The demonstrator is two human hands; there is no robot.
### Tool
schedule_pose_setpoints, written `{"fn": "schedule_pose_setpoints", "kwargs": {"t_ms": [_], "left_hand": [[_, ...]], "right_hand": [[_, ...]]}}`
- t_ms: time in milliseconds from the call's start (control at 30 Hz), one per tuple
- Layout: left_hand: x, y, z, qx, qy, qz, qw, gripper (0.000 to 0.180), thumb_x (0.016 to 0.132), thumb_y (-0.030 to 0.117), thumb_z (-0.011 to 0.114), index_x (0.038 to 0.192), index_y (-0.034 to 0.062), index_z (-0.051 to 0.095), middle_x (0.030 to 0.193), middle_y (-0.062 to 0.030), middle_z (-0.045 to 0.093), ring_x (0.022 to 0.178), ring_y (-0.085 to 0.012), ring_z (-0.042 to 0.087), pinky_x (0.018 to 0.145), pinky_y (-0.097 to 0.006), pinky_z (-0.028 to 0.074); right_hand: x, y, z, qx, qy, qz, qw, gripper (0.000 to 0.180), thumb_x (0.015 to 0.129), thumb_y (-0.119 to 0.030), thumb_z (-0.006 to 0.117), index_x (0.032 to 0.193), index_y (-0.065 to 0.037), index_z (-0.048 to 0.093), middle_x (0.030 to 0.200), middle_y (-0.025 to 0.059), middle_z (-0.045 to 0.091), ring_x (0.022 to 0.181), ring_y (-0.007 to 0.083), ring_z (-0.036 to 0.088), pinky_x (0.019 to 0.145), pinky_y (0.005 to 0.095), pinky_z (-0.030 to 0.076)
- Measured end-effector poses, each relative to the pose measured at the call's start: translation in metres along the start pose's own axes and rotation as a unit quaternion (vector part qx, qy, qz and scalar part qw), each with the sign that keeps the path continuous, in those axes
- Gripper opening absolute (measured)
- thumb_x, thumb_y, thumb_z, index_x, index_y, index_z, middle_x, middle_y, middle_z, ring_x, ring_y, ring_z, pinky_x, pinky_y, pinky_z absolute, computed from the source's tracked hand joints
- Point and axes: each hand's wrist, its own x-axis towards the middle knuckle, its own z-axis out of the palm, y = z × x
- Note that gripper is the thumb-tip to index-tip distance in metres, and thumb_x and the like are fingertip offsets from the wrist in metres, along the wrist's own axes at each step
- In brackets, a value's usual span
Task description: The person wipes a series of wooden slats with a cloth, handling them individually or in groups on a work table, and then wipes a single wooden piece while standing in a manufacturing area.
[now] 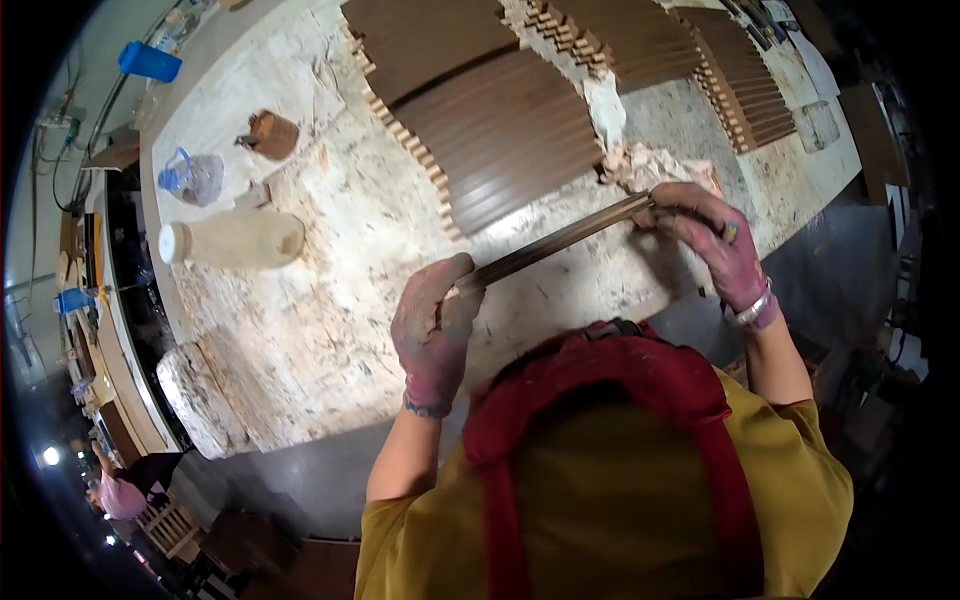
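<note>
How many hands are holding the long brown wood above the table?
2: the left hand at the left end of the wood, and the right hand at its right end. Some fingers are hidden, but both hands show.

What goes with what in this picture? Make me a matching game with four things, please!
Things:
1. Brown wooden strip
2. Big cloudy bottle
3. Red straps
4. Shiny band

Places and looks:
A. Over the mustard-yellow shirt
B. Around the right wrist
C. Held between the left hand and right hand
D. Has a white cap

Right pairs: 1-C, 2-D, 3-A, 4-B
</note>
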Motion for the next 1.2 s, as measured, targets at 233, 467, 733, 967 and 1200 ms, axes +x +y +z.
{"fn": "schedule_pose_setpoints", "kwargs": {"t_ms": [233, 467, 733, 967, 1200], "left_hand": [[-0.044, -0.064, 0.036, -0.01, -0.055, -0.019, 0.998, 0.026, 0.091, 0.017, 0.065, 0.112, 0.0016, 0.066, 0.111, -0.0104, 0.065, 0.097, -0.0197, 0.063, 0.083, -0.03, 0.05], [-0.035, -0.074, 0.041, -0.007, -0.093, 0.077, 0.993, 0.025, 0.081, 0.015, 0.068, 0.104, 0.0045, 0.067, 0.103, -0.0142, 0.067, 0.093, -0.0296, 0.062, 0.083, -0.037, 0.049], [-0.032, -0.064, 0.041, 0.025, -0.117, 0.093, 0.988, 0.027, 0.084, 0.024, 0.065, 0.105, 0.0075, 0.068, 0.101, -0.0134, 0.067, 0.099, -0.0338, 0.06, 0.09, -0.042, 0.046], [-0.032, -0.069, 0.043, 0.017, -0.112, 0.103, 0.988, 0.024, 0.085, 0.021, 0.066, 0.103, 0.0066, 0.07, 0.099, -0.0139, 0.069, 0.092, -0.0334, 0.063, 0.084, -0.043, 0.049], [-0.033, -0.082, 0.049, 0.001, -0.22, -0.045, 0.974, 0.025, 0.083, 0.016, 0.066, 0.105, 0.0056, 0.064, 0.1, -0.0131, 0.067, 0.096, -0.0327, 0.061, 0.087, -0.043, 0.048]], "right_hand": [[0.023, 0.123, -0.026, -0.493, 0.114, -0.206, 0.838, 0.052, 0.085, -0.028, 0.069, 0.13, -0.006, 0.054, 0.131, 0.0179, 0.054, 0.123, 0.0382, 0.049, 0.104, 0.0431, 0.04], [0.011, 0.094, -0.072, -0.203, 0.118, -0.058, 0.97, 0.037, 0.085, -0.017, 0.068, 0.117, -0.002, 0.057, 0.102, 0.0096, 0.064, 0.088, 0.0215, 0.062, 0.076, 0.0328, 0.05], [-0.008, -0.016, 0.054, -0.506, -0.129, -0.266, 0.81, 0.045, 0.085, -0.029, 0.066, 0.126, -0.013, 0.058, 0.108, 0.0145, 0.065, 0.098, 0.0325, 0.061, 0.098, 0.0433, 0.041], [0.019, -0.001, 0.081, -0.462, -0.199, -0.225, 0.835, 0.028, 0.083, -0.028, 0.065, 0.107, -0.012, 0.061, 0.08, 0.0158, 0.066, 0.078, 0.0376, 0.064, 0.073, 0.0459, 0.05], [0.028, -0.01, 0.145, -0.479, -0.244, -0.221, 0.814, 0.026, 0.08, -0.029, 0.061, 0.099, -0.011, 0.059, 0.079, 0.0173, 0.065, 0.081, 0.0391, 0.062, 0.083, 0.0495, 0.044]]}}
